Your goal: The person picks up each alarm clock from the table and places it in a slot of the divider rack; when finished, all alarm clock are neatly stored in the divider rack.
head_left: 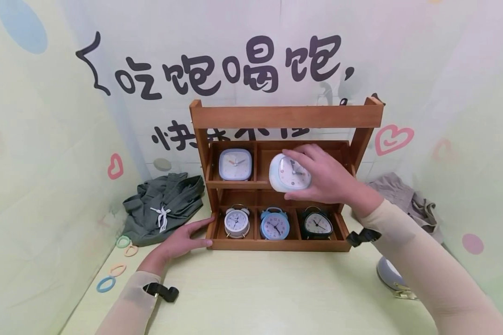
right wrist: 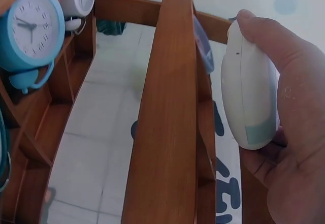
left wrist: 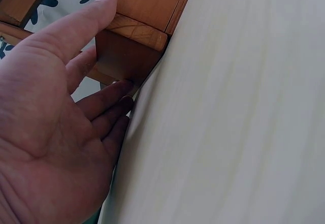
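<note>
My right hand [head_left: 324, 174] grips a white rounded alarm clock [head_left: 291, 173] by its side, in front of the upper tier of a brown wooden shelf [head_left: 285, 117]. The right wrist view gives the held clock [right wrist: 249, 89] edge-on, between thumb and fingers. My left hand [head_left: 184, 241] touches the shelf's lower left end; in the left wrist view its thumb and fingertips lie against the wooden corner [left wrist: 134, 49]. A pale square clock [head_left: 235, 164] stands in the upper left compartment. Below are a white twin-bell clock [head_left: 236, 223], a blue clock [head_left: 275, 225] and a dark green clock [head_left: 317, 224].
Dark green cloth [head_left: 163, 209] with a white tie lies left of the shelf, and greyish-brown cloth [head_left: 402, 200] to its right. Several coloured rings, one a blue ring [head_left: 106, 284], lie on the left. A pale clock [head_left: 387, 273] lies near my right forearm.
</note>
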### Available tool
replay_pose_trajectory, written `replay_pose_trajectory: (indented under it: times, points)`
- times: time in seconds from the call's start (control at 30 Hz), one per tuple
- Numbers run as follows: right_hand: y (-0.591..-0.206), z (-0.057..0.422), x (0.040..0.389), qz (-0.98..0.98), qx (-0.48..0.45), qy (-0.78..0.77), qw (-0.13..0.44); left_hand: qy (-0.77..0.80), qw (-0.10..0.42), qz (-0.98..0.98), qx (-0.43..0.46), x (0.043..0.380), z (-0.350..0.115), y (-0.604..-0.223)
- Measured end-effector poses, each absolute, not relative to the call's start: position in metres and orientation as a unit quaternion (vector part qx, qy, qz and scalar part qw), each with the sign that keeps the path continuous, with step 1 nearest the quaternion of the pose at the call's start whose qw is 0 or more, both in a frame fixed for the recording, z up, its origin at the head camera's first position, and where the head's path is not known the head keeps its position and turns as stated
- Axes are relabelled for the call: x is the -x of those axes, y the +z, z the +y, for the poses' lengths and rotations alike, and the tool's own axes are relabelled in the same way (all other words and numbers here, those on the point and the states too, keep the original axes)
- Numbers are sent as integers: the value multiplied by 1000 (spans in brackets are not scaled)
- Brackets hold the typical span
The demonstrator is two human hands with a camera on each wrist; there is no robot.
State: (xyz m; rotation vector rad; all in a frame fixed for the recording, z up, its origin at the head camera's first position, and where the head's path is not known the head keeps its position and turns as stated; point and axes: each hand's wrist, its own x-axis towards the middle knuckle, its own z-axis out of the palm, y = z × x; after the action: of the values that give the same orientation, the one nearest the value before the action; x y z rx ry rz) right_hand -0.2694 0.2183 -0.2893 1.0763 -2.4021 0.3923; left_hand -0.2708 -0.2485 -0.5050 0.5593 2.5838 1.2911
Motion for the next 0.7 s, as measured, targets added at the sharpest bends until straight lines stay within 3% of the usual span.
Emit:
replay_pose_trajectory:
  times: [0.47, 0.7]
  points:
    - [-280, 197, 314, -905, -347, 123, 211, 437, 96, 872, -197, 270, -247, -504]
    - [-286, 194, 324, -917, -345, 121, 159, 422, 95, 881, -194, 272, -248, -505]
